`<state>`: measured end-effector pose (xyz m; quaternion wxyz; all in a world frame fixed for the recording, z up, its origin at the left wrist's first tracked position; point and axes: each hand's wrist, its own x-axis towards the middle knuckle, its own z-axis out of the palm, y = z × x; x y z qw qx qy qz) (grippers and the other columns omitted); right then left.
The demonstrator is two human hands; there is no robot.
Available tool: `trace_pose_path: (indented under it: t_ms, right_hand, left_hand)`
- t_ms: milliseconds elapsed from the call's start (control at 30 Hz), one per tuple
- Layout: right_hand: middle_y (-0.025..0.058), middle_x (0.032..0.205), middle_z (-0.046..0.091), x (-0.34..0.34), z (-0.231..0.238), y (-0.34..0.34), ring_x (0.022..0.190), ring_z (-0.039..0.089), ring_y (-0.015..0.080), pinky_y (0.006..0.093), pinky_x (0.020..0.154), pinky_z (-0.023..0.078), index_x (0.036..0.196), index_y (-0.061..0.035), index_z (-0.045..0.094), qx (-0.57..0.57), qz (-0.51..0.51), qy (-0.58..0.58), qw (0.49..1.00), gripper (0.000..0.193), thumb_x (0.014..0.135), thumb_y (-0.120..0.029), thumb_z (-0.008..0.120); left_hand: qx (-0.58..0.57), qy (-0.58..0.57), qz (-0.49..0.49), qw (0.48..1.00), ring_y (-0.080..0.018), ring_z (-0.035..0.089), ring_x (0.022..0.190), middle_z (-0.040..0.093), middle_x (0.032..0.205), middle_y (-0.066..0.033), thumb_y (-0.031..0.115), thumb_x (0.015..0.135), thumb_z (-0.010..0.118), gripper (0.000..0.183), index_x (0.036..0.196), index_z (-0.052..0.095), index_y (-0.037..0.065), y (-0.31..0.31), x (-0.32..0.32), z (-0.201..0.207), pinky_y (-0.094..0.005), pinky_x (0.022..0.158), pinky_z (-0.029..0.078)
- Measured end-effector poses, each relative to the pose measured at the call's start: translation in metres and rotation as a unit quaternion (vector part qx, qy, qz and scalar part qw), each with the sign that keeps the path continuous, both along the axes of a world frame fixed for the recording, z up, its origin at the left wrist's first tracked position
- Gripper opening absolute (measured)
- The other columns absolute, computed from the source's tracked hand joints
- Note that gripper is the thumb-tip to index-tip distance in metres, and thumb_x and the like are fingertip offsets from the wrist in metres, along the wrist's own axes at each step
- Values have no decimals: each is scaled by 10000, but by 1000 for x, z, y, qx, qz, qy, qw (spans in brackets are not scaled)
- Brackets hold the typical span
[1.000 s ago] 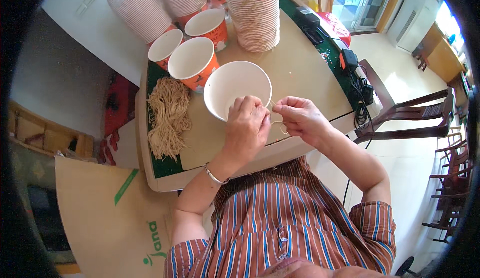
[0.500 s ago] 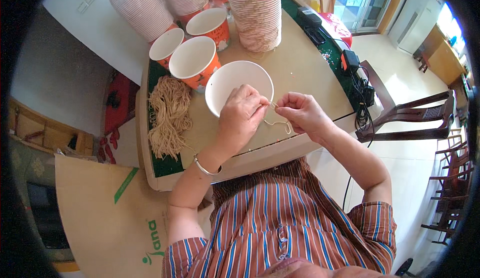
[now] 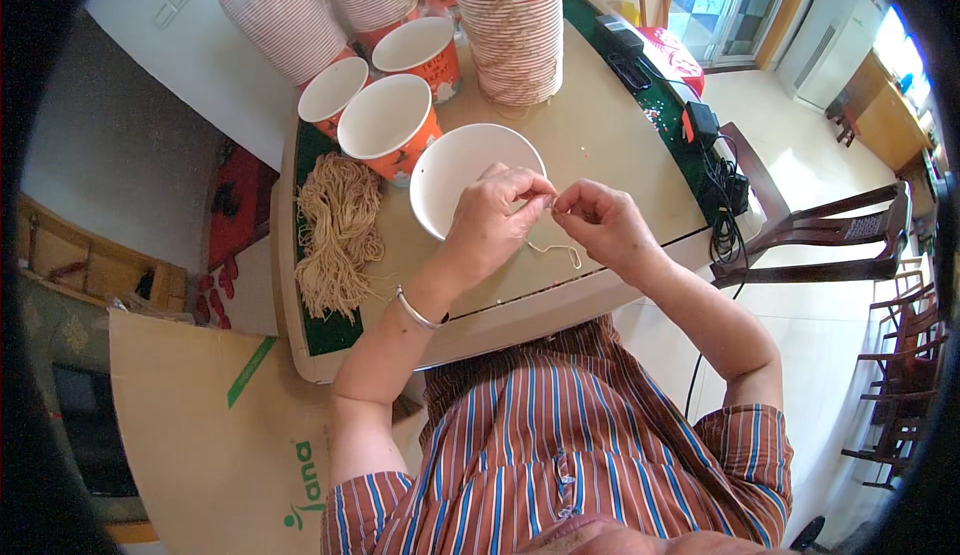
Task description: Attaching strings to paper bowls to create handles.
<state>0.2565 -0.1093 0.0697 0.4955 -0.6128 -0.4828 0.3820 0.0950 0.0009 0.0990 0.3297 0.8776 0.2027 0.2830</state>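
Note:
A white-lined paper bucket (image 3: 455,175) has its round mouth toward me at the middle of the table. My left hand (image 3: 490,220) is in front of its lower right rim, thumb and fingers pinched on a thin cord. Close beside it, my right hand (image 3: 610,227) pinches too, its fingertips almost meeting the left ones. A pale end of the cord (image 3: 562,248) hangs in a small curve below them. Just what lies between the fingertips is too small to see clearly. Left of the bucket rests a loose bundle of beige cords (image 3: 338,230).
Three orange paper buckets (image 3: 388,120) stand behind the cords. A tall stack of buckets (image 3: 516,45) rises at the back, with more wrapped stacks (image 3: 285,20) to its left. Black adapters and cables (image 3: 722,170) lie along the right table edge, near a dark wooden chair (image 3: 830,230).
Both hands have shifted slightly, and their fingertips have come closer together over the cord. The left forearm has moved a little. The buckets and the cord bundle stay put.

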Motion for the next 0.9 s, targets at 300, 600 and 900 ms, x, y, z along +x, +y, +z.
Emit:
trace_pose_path:
  t_ms: [300, 600, 900]
  right_hand:
    - [-46, 690, 525, -6, -23, 6, 612, 443, 14, 216, 511, 372, 945, -7, 622, 124, -35, 24, 991, 110, 945, -106, 672]
    - [-29, 687, 570, -6, 0, -1, 503, 475, 44, 227, 410, 360, 937, -49, 648, -38, -5, 281, 959, 132, 953, -176, 684]
    - [-76, 618, 459, -12, 3, -1, 463, 376, 16, 198, 412, 283, 934, -85, 610, -73, -7, 392, 917, 111, 974, -169, 670]
  left_hand:
    - [69, -13, -4, 998, -245, 643, 906, 669, 919, -81, 48, 847, 695, 91, 937, 700, 46, 2, 6, -6, -355, 827, 517]
    - [-2, -16, 43, 999, -293, 603, 927, 641, 897, -89, 42, 837, 681, 46, 883, 679, 36, -5, 9, -4, -408, 824, 500]
    - [101, 6, 30, 994, -296, 592, 911, 619, 888, -92, 51, 833, 675, 56, 882, 692, 29, -7, 3, -4, -417, 808, 498]
